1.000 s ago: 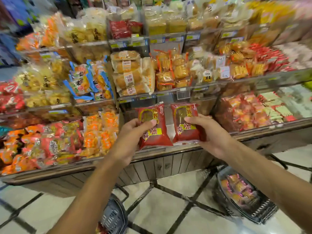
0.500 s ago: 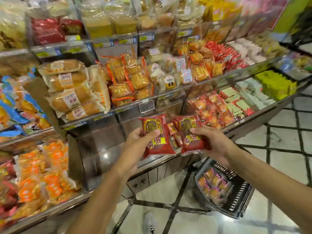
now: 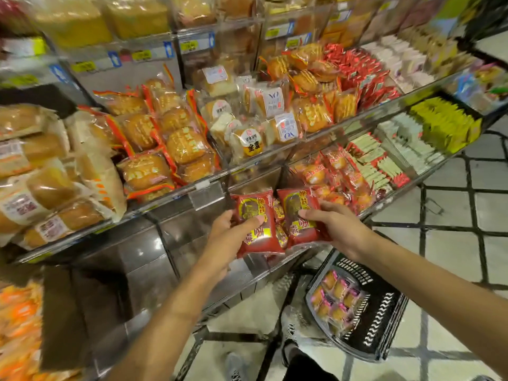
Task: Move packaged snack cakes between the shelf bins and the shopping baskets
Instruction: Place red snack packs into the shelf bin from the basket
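My left hand (image 3: 228, 237) grips a red snack cake packet (image 3: 257, 215) with yellow lettering, thumb across its front. My right hand (image 3: 336, 229) grips a second red packet (image 3: 298, 213) of the same kind. Both packets are held upright side by side in front of the lowest shelf bin (image 3: 154, 259), whose metal floor is mostly bare. A few small red packets (image 3: 280, 232) show between the two held ones. A black shopping basket (image 3: 382, 323) stands on the floor below my right forearm, with several pink-and-orange wrapped cakes (image 3: 336, 298) inside.
Clear-fronted shelf bins above hold orange-wrapped cakes (image 3: 176, 144), bread loaves (image 3: 41, 188), white-label cakes (image 3: 264, 116) and red packets (image 3: 357, 70). The bin to the right holds orange-red cakes (image 3: 330, 174) and green bars. My shoes (image 3: 291, 350) stand on the tiled floor.
The view has swung to the right and closer to the shelf. Both hands still hold their red packets side by side, now nearer the bin with orange-red cakes. The basket has come more fully into view.
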